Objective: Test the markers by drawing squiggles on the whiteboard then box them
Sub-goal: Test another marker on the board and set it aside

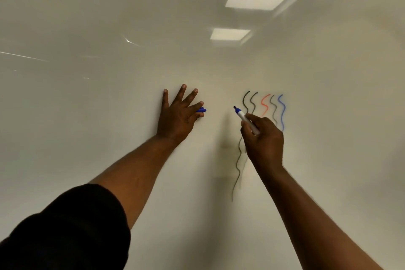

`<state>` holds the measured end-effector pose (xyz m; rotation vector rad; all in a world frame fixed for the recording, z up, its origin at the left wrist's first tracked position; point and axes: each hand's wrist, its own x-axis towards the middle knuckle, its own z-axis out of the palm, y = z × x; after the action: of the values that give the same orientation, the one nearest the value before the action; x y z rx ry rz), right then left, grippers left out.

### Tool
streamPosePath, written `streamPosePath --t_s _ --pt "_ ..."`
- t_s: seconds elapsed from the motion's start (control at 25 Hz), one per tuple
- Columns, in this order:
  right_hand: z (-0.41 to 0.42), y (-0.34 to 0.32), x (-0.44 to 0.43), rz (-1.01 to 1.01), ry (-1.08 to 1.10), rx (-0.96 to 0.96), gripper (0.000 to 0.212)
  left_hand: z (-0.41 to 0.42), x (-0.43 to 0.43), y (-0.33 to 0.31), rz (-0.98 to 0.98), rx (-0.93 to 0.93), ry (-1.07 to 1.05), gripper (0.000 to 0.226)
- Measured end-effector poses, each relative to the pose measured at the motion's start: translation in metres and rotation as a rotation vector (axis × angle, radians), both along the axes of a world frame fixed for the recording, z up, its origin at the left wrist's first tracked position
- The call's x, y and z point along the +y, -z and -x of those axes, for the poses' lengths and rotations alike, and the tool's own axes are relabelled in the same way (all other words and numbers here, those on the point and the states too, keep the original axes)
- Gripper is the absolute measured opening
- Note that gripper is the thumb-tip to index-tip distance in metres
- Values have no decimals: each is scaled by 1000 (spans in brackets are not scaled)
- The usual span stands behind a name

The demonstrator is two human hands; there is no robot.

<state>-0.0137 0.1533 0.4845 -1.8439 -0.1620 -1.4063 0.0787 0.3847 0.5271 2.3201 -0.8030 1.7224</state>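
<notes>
The uncapped marker (246, 119) sits gripped in the right hand (264, 138), its tip just left of five squiggles (264, 105) on the whiteboard (109, 76). The left hand (177, 114) is spread flat on the board, carrying the cap (201, 110). Boxing likely remains.

No text, label or number can be read on the whiteboard (109, 116) or the marker (245, 117).
</notes>
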Motion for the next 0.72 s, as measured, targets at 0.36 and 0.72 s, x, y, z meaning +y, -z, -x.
streamPosePath --t_s 0.36,0.72 --pt "-19 -42 1 9 81 -75 17 -26 2 9 15 -157 41 38" --pt "-33 -15 4 114 109 -109 21 -27 -2 15 27 -158 28 37"
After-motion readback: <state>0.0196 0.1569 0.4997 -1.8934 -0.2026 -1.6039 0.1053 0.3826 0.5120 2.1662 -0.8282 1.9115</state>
